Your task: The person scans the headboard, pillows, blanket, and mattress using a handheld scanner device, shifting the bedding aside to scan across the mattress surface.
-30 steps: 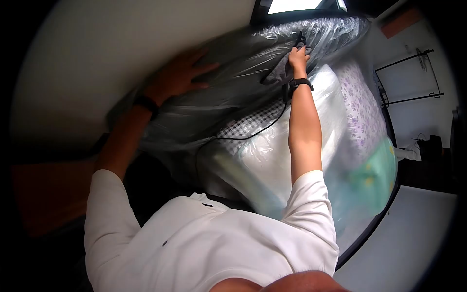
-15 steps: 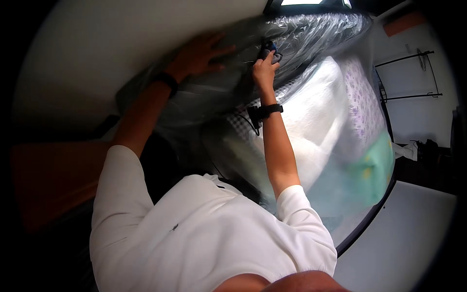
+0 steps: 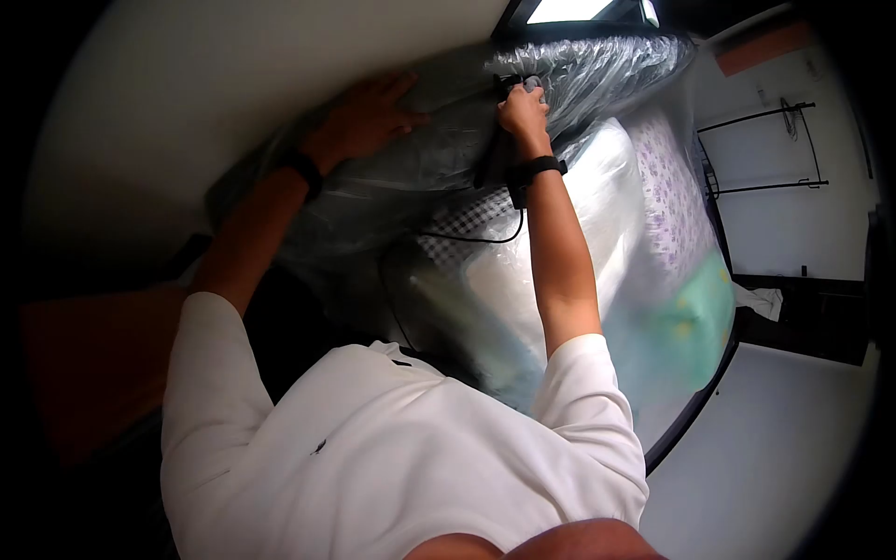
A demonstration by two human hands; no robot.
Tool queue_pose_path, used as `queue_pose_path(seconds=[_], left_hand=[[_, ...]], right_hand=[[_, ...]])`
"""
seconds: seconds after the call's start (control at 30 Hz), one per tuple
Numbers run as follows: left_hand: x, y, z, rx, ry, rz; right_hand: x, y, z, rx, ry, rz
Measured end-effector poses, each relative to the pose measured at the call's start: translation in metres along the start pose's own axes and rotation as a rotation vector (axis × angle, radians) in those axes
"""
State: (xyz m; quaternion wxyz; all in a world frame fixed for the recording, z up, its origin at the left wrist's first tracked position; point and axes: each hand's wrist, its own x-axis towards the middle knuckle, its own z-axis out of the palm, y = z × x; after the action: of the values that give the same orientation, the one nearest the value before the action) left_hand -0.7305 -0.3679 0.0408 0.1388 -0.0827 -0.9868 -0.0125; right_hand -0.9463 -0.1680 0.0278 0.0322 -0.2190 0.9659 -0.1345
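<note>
My left hand lies on the clear plastic sheeting at the upper left, its fingers spread and holding nothing. Farther right, my right hand is closed around a small dark handheld device with a grey part, against the crinkled plastic. Its exact kind I cannot make out. From my right wrist, where a black strap sits, a thin black cord loops down to the left. Under the plastic lie a checked cloth, white bedding and a purple-flowered fabric.
A green fabric shows under the film at the lower right. Behind the plastic stands a pale wall. A black metal rack is on the far right, and a bright window is at the top.
My right hand has shifted slightly right and up along the plastic with the device. My left hand has moved a little left and down. The cord now hangs in a wider loop.
</note>
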Motion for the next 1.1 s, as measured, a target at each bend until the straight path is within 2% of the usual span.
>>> queue_pose_path(seconds=[0.1,0.17,0.47,0.67,0.77,0.87,0.9,0.97,1.03,1.1], left_hand=[[-0.003,-0.001,-0.003,-0.022,-0.009,-0.008],[0.012,0.0,0.018,-0.051,-0.017,-0.016],[0.016,0.001,0.012,-0.048,-0.077,-0.042],[0.013,0.001,0.01,0.049,-0.05,-0.021],[0.016,0.0,0.005,0.012,-0.104,-0.049],[0.013,0.007,0.005,0.056,-0.099,-0.02],[0.013,0.007,0.009,0.106,-0.093,-0.015],[0.011,0.011,0.01,0.157,-0.082,-0.004],[0.013,0.008,0.02,0.1,0.059,0.035],[0.002,0.014,0.002,0.117,0.009,0.009]], right_hand=[[0.038,0.007,-0.013,-0.125,-0.024,0.066],[0.085,0.042,0.006,-0.249,0.012,0.117],[0.188,0.14,-0.002,-0.37,0.081,0.138],[0.209,0.148,-0.007,-0.416,0.024,0.2],[0.183,0.131,-0.008,-0.395,0.008,0.178],[0.131,0.092,0.0,-0.359,-0.006,0.054],[0.094,0.064,-0.007,-0.349,-0.027,-0.005],[0.057,0.04,0.026,-0.384,0.008,-0.171],[-0.01,0.004,0.044,-0.337,0.187,-0.333],[-0.077,-0.039,0.034,-0.275,0.126,-0.469]])
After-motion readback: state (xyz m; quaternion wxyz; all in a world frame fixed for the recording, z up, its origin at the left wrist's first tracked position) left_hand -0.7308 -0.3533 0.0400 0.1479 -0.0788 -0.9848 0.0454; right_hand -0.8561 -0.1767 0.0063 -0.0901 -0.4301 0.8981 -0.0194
